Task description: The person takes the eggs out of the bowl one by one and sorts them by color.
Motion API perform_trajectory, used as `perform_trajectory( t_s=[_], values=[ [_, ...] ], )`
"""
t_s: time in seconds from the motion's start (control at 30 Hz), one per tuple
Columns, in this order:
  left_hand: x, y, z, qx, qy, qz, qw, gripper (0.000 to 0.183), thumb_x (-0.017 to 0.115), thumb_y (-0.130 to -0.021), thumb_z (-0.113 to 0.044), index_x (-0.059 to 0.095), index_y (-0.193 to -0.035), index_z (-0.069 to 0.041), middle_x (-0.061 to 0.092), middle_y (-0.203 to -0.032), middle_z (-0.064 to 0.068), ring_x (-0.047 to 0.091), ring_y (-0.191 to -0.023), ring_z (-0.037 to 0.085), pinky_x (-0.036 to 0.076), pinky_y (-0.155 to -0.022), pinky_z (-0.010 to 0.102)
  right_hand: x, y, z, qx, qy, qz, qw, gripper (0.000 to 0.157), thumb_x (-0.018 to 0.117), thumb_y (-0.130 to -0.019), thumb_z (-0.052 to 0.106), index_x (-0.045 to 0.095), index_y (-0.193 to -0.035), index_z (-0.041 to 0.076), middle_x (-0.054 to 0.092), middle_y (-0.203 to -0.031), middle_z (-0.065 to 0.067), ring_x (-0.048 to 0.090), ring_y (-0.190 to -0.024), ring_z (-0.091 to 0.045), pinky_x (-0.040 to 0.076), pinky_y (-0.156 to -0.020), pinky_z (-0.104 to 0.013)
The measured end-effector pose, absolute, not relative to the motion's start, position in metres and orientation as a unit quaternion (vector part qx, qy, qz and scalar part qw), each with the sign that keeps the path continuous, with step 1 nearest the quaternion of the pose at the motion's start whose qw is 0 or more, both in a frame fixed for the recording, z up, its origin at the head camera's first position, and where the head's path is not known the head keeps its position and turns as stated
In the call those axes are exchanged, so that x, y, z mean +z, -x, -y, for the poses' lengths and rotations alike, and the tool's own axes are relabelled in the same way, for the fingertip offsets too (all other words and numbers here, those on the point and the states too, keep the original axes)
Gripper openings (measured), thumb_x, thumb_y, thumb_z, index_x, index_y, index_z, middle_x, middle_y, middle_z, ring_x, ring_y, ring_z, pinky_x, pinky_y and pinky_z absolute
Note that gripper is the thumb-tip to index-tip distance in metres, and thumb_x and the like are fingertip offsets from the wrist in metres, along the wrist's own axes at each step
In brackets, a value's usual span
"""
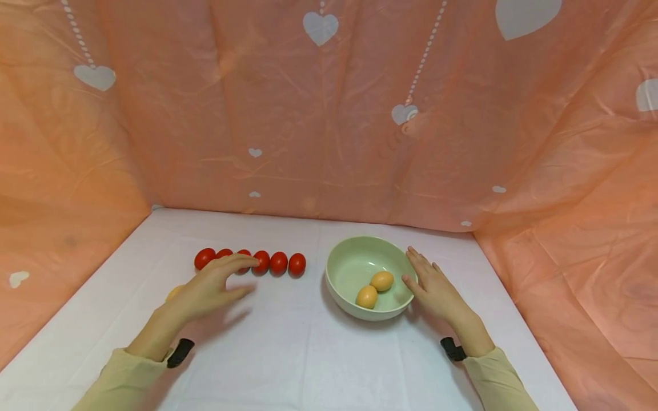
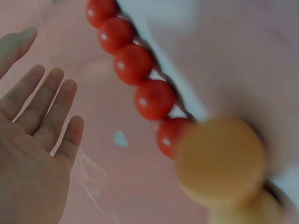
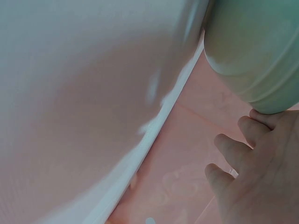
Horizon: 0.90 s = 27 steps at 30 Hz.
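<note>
My left hand (image 1: 211,288) hovers over the left part of the table, its fingers extended and nothing between them and the thumb. Beyond it lies a row of several red cherry tomatoes (image 1: 278,264), partly hidden by the fingers. A yellow egg-shaped piece (image 1: 173,293) peeks out behind this hand; the left wrist view has a blurred yellow piece (image 2: 222,161) close up, with another below it. My right hand (image 1: 437,288) is at the right side of a pale green bowl (image 1: 341,285), fingers extended along its rim. Two yellow egg-shaped pieces (image 1: 381,281) lie inside the bowl.
A white cloth covers the table (image 1: 267,354). An orange-pink curtain (image 1: 308,171) with pale hearts stands along the back and both sides. Dark bands (image 1: 180,353) sit at both wrists, by the sleeve ends.
</note>
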State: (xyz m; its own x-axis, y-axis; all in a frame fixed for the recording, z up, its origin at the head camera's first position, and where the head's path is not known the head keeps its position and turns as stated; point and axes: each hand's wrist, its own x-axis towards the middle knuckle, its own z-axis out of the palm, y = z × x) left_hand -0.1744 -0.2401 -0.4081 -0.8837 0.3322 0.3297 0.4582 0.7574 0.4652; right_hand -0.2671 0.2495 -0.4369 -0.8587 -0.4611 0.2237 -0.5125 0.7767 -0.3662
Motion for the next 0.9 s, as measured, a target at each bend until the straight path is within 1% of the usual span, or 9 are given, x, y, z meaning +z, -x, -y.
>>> perform_trajectory(
  t_s=[0.2, 0.4, 0.47, 0.53, 0.6, 0.73, 0.83, 0.9],
  values=[
    [-0.403, 0.189, 0.213, -0.305, 0.231, 0.918, 0.104, 0.045, 0.08, -0.093, -0.016, 0.067, -0.136, -0.012, 0.063, -0.139, 0.004, 0.059, -0.128, 0.028, 0.05, -0.107, 0.051, -0.437, 0.268, -0.25, 0.211, -0.258, 0.941, 0.063, 0.068, 0.051, -0.109, 0.033, 0.028, -0.161, -0.005, 0.027, -0.169, -0.02, 0.028, -0.152, -0.046, 0.018, -0.121, -0.068],
    [-0.399, 0.205, 0.185, -0.326, 0.267, 0.9, 0.111, 0.042, 0.079, -0.093, -0.014, 0.068, -0.134, -0.013, 0.064, -0.137, 0.003, 0.06, -0.128, 0.025, 0.051, -0.106, 0.048, -0.437, 0.268, -0.25, 0.209, -0.256, 0.942, 0.059, 0.068, 0.05, -0.11, 0.035, 0.027, -0.161, -0.004, 0.026, -0.169, -0.019, 0.028, -0.153, -0.046, 0.017, -0.121, -0.068],
    [-0.398, 0.21, 0.175, -0.331, 0.277, 0.895, 0.113, 0.042, 0.079, -0.093, -0.014, 0.067, -0.134, -0.012, 0.065, -0.137, 0.004, 0.06, -0.129, 0.026, 0.05, -0.107, 0.049, -0.437, 0.268, -0.25, 0.209, -0.255, 0.942, 0.059, 0.068, 0.05, -0.11, 0.035, 0.027, -0.161, -0.004, 0.026, -0.169, -0.019, 0.027, -0.153, -0.046, 0.017, -0.121, -0.068],
    [-0.397, 0.214, 0.166, -0.338, 0.281, 0.891, 0.11, 0.044, 0.079, -0.093, -0.016, 0.067, -0.134, -0.011, 0.064, -0.138, 0.005, 0.061, -0.127, 0.027, 0.053, -0.104, 0.049, -0.436, 0.268, -0.25, 0.211, -0.254, 0.942, 0.058, 0.068, 0.05, -0.11, 0.035, 0.027, -0.161, -0.004, 0.026, -0.169, -0.019, 0.027, -0.153, -0.045, 0.017, -0.122, -0.067],
    [-0.397, 0.218, 0.157, -0.343, 0.285, 0.889, 0.106, 0.045, 0.079, -0.093, -0.016, 0.067, -0.135, -0.01, 0.064, -0.139, 0.005, 0.061, -0.126, 0.027, 0.053, -0.104, 0.049, -0.436, 0.268, -0.25, 0.211, -0.254, 0.942, 0.057, 0.068, 0.05, -0.11, 0.035, 0.027, -0.161, -0.004, 0.025, -0.169, -0.019, 0.027, -0.153, -0.045, 0.017, -0.122, -0.067],
    [-0.398, 0.228, 0.14, -0.36, 0.305, 0.877, 0.091, 0.046, 0.079, -0.093, -0.013, 0.065, -0.137, -0.01, 0.063, -0.138, 0.004, 0.064, -0.117, 0.024, 0.056, -0.096, 0.049, -0.436, 0.268, -0.25, 0.209, -0.252, 0.943, 0.054, 0.068, 0.049, -0.11, 0.036, 0.027, -0.162, -0.003, 0.025, -0.17, -0.018, 0.027, -0.153, -0.045, 0.017, -0.122, -0.067],
    [-0.398, 0.236, 0.126, -0.365, 0.321, 0.87, 0.081, 0.046, 0.078, -0.093, -0.013, 0.065, -0.137, -0.009, 0.064, -0.137, 0.001, 0.063, -0.111, 0.02, 0.057, -0.092, 0.045, -0.436, 0.268, -0.25, 0.207, -0.252, 0.944, 0.052, 0.069, 0.049, -0.11, 0.036, 0.027, -0.162, -0.003, 0.025, -0.17, -0.018, 0.026, -0.153, -0.045, 0.017, -0.122, -0.068],
    [-0.398, 0.241, 0.117, -0.361, 0.328, 0.87, 0.073, 0.046, 0.078, -0.094, -0.014, 0.064, -0.138, -0.01, 0.064, -0.135, -0.001, 0.062, -0.111, 0.019, 0.057, -0.091, 0.043, -0.436, 0.268, -0.25, 0.207, -0.252, 0.944, 0.054, 0.068, 0.05, -0.11, 0.036, 0.027, -0.161, -0.003, 0.025, -0.17, -0.018, 0.026, -0.153, -0.045, 0.017, -0.122, -0.067]
  ],
)
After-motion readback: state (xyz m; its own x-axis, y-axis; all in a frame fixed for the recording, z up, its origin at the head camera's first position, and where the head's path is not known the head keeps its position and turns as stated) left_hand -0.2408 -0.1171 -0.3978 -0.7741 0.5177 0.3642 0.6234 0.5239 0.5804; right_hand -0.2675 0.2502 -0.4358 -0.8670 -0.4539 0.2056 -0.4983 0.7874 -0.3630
